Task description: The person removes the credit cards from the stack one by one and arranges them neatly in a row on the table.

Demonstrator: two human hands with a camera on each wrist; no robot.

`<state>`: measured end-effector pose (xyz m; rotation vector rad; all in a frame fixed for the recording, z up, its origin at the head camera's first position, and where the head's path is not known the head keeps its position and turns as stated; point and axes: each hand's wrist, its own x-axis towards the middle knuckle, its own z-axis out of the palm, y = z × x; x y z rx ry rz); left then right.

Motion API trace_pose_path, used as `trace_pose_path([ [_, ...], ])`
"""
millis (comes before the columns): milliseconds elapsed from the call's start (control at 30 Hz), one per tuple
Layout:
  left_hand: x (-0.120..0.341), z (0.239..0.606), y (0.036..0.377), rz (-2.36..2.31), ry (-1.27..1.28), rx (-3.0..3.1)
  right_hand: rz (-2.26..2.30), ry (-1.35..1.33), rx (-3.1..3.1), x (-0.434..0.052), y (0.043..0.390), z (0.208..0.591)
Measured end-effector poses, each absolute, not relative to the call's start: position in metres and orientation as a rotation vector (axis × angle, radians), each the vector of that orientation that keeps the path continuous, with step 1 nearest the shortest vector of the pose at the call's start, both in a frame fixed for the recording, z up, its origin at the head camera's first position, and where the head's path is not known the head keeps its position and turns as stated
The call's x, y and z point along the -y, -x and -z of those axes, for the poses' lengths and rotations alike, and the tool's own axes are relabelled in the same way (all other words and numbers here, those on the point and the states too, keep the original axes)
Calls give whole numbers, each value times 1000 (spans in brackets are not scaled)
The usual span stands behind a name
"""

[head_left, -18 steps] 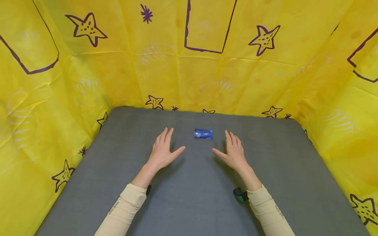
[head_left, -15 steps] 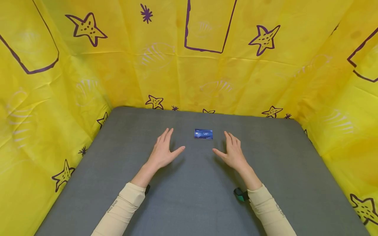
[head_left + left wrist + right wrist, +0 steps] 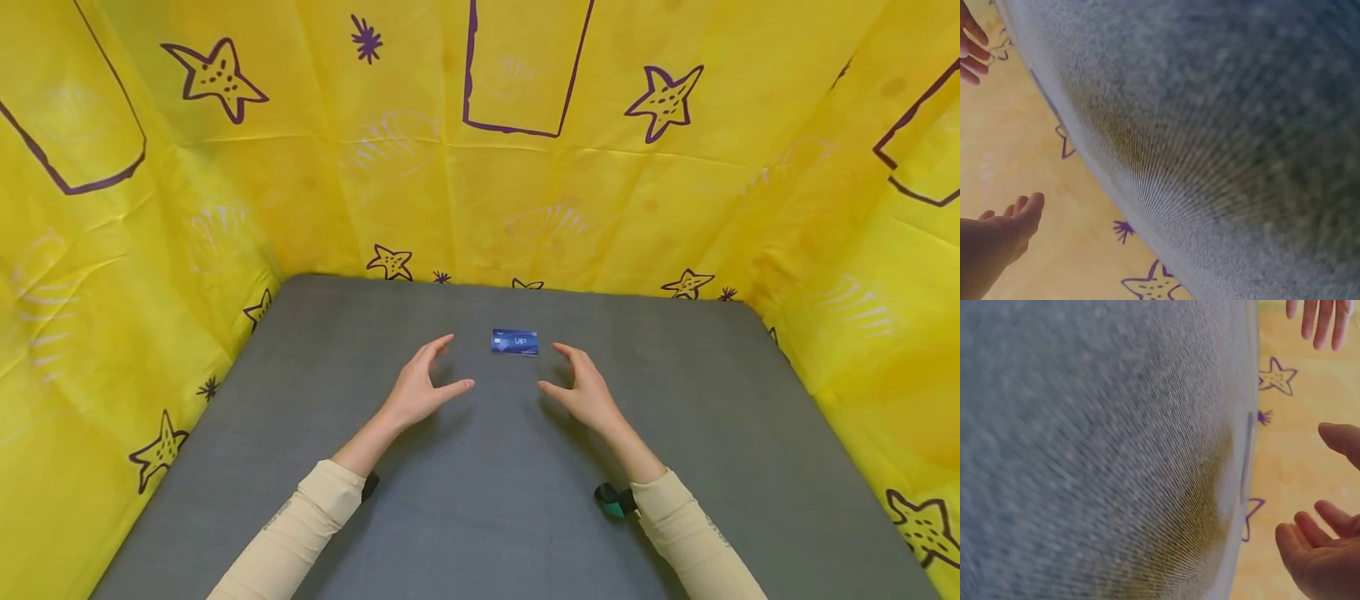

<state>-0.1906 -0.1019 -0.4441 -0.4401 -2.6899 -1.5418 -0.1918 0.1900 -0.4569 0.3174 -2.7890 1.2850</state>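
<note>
A blue card point(image 3: 514, 342) printed with "VIP" lies flat on the grey table, between and a little beyond the two hands. To its left is my left hand point(image 3: 417, 387), thumb spread from gently bent fingers, holding nothing. My right hand point(image 3: 589, 392) mirrors it on the other side, fingertips close to the card's right edge but apart from it. In the left wrist view the left hand point(image 3: 1007, 234) shows at the lower left. In the right wrist view the right hand point(image 3: 1329, 556) appears at the lower right, its palm side visible.
The grey tabletop point(image 3: 487, 500) spreads under both arms. Yellow cloth point(image 3: 420, 192) with purple starfish drawings rises along its back and both sides. A dark band with a green part point(image 3: 615, 500) sits at the right wrist, by the beige sleeve.
The fingers of both hands have bent inward from straighter positions, toward the card. The card stays in place on the table, and the head view has shifted slightly.
</note>
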Motion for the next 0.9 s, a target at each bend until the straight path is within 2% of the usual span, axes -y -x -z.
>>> trace_pose_path([
  [433,95,444,187,1908,459,2485,-1731,-246,2654,-181,189,463],
  [700,93,436,181,1998,531,2510,-1821,-327,2624,-179,188,464],
  [900,94,450,186,1936,565,2572,-1808,-329,2651,-182,189,467],
])
